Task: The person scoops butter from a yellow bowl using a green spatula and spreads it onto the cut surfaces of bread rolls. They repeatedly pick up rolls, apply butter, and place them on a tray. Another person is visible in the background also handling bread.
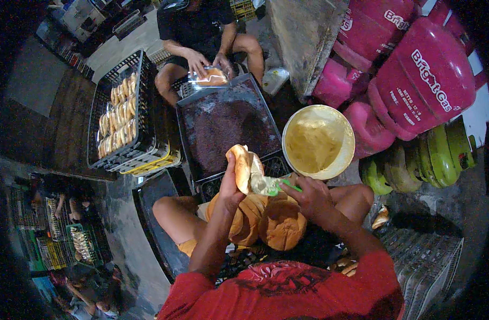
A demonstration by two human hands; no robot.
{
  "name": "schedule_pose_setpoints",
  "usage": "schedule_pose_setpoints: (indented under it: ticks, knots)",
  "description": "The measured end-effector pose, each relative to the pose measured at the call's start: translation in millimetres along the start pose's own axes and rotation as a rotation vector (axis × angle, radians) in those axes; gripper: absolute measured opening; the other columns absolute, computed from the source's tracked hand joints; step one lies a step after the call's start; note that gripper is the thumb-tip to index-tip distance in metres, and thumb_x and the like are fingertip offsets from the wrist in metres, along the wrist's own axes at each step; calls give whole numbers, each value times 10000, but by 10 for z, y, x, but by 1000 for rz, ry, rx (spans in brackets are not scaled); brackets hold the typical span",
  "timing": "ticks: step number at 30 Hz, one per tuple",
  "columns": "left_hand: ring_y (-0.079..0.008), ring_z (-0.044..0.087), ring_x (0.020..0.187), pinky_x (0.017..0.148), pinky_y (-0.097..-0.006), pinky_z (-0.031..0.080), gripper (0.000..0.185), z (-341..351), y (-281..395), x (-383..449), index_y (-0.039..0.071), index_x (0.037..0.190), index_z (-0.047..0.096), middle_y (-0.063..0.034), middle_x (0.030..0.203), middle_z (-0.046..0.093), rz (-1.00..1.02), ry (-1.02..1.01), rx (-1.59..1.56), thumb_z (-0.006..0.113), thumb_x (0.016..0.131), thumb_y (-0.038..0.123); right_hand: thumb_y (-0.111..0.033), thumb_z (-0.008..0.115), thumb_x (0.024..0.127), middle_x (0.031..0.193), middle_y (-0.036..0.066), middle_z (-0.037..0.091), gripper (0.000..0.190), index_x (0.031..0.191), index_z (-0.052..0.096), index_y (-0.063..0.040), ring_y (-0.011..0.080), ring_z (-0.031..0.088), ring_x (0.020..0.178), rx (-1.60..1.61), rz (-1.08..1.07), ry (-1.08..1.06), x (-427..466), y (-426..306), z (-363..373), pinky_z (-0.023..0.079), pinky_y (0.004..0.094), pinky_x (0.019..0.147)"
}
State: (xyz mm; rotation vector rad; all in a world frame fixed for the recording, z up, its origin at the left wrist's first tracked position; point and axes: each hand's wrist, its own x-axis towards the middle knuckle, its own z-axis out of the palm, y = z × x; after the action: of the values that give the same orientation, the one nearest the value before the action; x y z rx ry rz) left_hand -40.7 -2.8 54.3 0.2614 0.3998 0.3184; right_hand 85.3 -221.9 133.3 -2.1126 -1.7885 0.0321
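Note:
My left hand (227, 185) grips a split bread bun (239, 168), its cut side turned to the right. In my right hand (311, 197) is a green spatula (286, 185), its blade coated with pale cream and touching the bun's opening. Below my hands, several round browned buns (283, 224) are grouped at my lap. A white bucket (350, 140) of yellowish cream stands just beyond my right hand. Ahead lies a metal tray (278, 138) spread with dark brown granules.
Opposite me, a person (196, 60) handles a bun in clear plastic. Stacked crates (142, 100) with wrapped breads stand at the left. Pink gas cylinders (424, 80) and green ones (440, 160) crowd the right, near a metal rack (424, 252).

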Motion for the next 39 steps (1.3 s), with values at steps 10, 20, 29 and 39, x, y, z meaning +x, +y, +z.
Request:
schedule_pose_setpoints:
  ticks: [10,20,29,39]
  knots:
    - [-208,645,746,601,-339,554,689,-173,268,-58,93,1261,524,-72,969,633,29,183,444,380,934,681,-6,593,851,851,179,573,418,1239,650,-150,366,590,805,460,307,70,43,532,-101,489,423,738]
    - [-281,603,1014,888,-398,501,627,-1522,831,1205,29,1277,424,-136,1100,601,977,790,1383,778,810,253,21,553,830,864,154,595,421,1244,621,-8,251,590,795,682,342,132,230,634,228,477,323,752]
    - [-318,645,1075,785,-501,505,500,-1461,1284,1933,96,1149,560,-80,1145,652,-274,589,2505,770,724,256,33,556,845,894,129,608,407,1243,626,-16,211,605,825,688,504,88,142,704,259,493,316,788]
    - [-264,610,1105,796,-517,460,630,-1309,1332,1867,165,1226,577,-71,1171,614,-269,588,2928,839,667,286,16,561,852,967,180,635,391,1239,614,11,270,628,923,628,532,19,211,644,192,488,335,845]
